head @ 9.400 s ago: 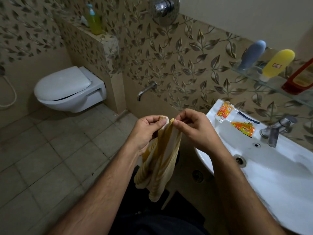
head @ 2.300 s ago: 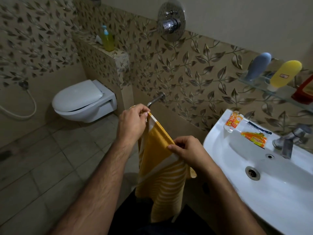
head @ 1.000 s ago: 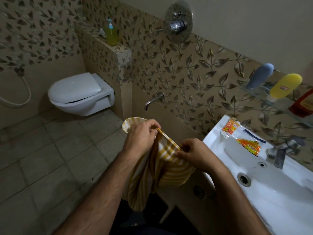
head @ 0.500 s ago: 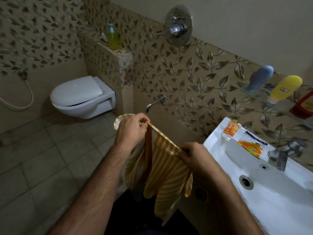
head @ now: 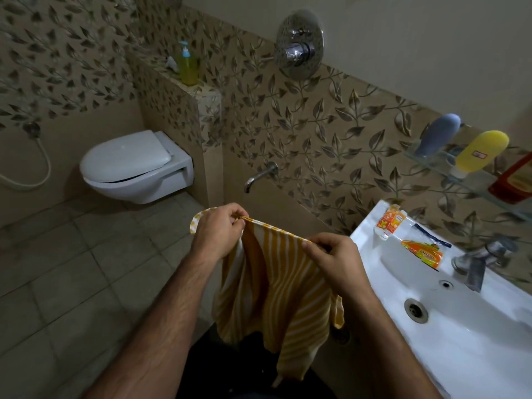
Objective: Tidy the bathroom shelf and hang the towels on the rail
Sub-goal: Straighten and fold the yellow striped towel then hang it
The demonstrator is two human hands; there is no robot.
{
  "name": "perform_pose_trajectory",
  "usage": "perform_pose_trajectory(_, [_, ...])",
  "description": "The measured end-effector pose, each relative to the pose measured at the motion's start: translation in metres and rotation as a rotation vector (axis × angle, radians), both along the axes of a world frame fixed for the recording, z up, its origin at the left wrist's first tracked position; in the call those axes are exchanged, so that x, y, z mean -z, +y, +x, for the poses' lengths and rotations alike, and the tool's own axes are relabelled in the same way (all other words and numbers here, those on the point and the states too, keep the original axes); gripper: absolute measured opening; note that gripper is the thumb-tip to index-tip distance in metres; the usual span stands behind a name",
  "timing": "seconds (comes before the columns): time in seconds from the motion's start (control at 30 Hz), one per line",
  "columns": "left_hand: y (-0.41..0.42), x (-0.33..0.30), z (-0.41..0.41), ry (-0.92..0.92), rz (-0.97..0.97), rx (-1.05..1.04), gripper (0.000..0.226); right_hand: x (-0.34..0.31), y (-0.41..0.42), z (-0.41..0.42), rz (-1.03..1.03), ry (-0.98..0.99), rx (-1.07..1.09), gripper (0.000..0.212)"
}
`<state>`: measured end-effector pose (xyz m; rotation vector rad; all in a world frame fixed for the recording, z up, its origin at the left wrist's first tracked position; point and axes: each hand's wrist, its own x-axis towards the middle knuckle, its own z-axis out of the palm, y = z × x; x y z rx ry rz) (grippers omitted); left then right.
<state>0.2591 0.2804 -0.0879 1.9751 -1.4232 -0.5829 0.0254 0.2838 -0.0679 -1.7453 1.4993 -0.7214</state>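
Two hands pinch yellow white-striped towel [head: 276, 289], hanging creased.

yellow-and-white striped soft cloth towel [head: 276, 286] | shiny white smooth sink [head: 460, 349] | shiny round metal wall knob [head: 298, 44] | see-through glass shelf [head: 472, 180] | dull grey floor tiles [head: 66, 272]

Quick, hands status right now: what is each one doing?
Left hand: pinching the top edge of the striped towel.
Right hand: pinching the same edge, towel stretched between them.

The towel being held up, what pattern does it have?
The towel is yellow-orange with white stripes, clearest in the head view, the only one.
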Motion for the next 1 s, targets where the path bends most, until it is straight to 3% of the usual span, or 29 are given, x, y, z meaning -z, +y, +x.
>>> perform_pose_trajectory(0.37, [0.007,0.026,0.001,0.111,0.042,0.004,0.014,0.006,-0.008,0.011,0.064,-0.123,0.102,0.007])
perform_pose_trajectory(0.53, [0.012,0.029,-0.011,0.198,0.073,0.163,0.049,0.012,-0.015,0.017,0.054,-0.077,0.128,0.011])
perform_pose_trajectory(0.7, [0.013,0.015,-0.032,0.452,0.072,0.428,0.066,0.006,-0.013,0.023,-0.011,-0.03,-0.026,0.006])
perform_pose_trajectory(0.77, [0.011,0.008,-0.034,0.482,0.085,0.479,0.059,0.003,-0.012,0.023,-0.019,-0.002,-0.083,0.004])
perform_pose_trajectory(0.9, [0.008,0.004,-0.033,0.416,0.09,0.443,0.02,0.0,-0.012,0.017,-0.073,0.055,-0.143,0.004])
perform_pose_trajectory(1.0, [0.007,0.003,-0.038,0.317,0.013,0.285,0.021,-0.002,-0.011,0.015,-0.043,0.18,-0.165,0.009])
